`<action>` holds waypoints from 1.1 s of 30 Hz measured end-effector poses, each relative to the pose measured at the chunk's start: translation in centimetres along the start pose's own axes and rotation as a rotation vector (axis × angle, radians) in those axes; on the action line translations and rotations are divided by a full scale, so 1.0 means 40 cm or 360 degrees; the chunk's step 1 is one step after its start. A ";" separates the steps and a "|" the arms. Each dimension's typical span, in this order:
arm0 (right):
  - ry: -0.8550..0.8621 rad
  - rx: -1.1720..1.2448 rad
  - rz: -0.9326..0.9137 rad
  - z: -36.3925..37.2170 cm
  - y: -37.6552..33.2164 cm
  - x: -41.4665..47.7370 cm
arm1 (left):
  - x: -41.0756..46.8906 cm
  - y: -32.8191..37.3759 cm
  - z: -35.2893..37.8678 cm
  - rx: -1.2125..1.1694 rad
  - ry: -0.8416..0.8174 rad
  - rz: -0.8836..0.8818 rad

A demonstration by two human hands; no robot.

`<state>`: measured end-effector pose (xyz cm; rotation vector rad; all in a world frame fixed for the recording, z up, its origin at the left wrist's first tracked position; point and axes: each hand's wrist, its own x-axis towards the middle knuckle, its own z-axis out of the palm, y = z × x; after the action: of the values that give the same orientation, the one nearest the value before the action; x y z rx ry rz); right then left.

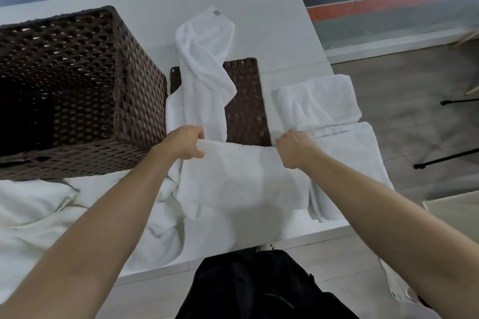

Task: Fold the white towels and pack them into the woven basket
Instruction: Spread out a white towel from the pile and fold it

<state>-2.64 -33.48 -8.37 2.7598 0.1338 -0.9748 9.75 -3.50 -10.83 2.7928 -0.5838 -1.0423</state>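
A white towel [241,179] is stretched between my hands above the near part of the white table [280,41]. My left hand [186,141] grips its far left corner and my right hand [294,147] grips its far right corner. The dark brown woven basket [124,101] stands open on the left, its inside dark. A folded white towel [318,101] lies to the right. Another loose white towel [204,65] is draped over a flat woven lid [246,101] in the middle.
More white towels lie crumpled at the near left [39,210] and flat under the right arm [363,153]. The table's right edge drops to a grey floor with black tripod legs [445,158]. Black clothing [259,287] fills the bottom centre.
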 end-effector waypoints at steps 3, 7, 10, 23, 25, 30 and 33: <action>-0.0110 0.0231 0.0088 0.022 -0.019 0.037 | 0.008 -0.009 0.007 -0.0016 -0.0052 -0.0030; -0.0397 0.0553 0.0140 0.029 -0.027 0.044 | -0.001 -0.008 0.005 0.0134 -0.0225 -0.0058; -0.0407 0.0588 0.0109 0.041 -0.027 0.036 | -0.014 -0.005 0.004 0.0100 -0.0316 -0.0065; 0.0437 0.0803 -0.0155 -0.128 0.060 -0.208 | -0.349 -0.011 -0.135 -0.0319 0.0183 0.0066; 0.0847 0.0717 -0.0217 -0.066 0.037 -0.248 | -0.410 -0.001 -0.090 -0.0225 0.0465 0.0163; 0.0744 0.0482 -0.0310 0.258 -0.055 -0.294 | -0.508 0.021 0.252 0.0204 0.0967 0.0408; 0.0319 0.0257 -0.0352 0.389 -0.091 -0.314 | -0.531 0.006 0.457 0.0217 0.0441 0.0278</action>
<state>-22.46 -33.68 -12.86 3.0385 0.4170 -0.7850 -16.88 5.19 -11.73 2.8645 -0.8697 -0.5903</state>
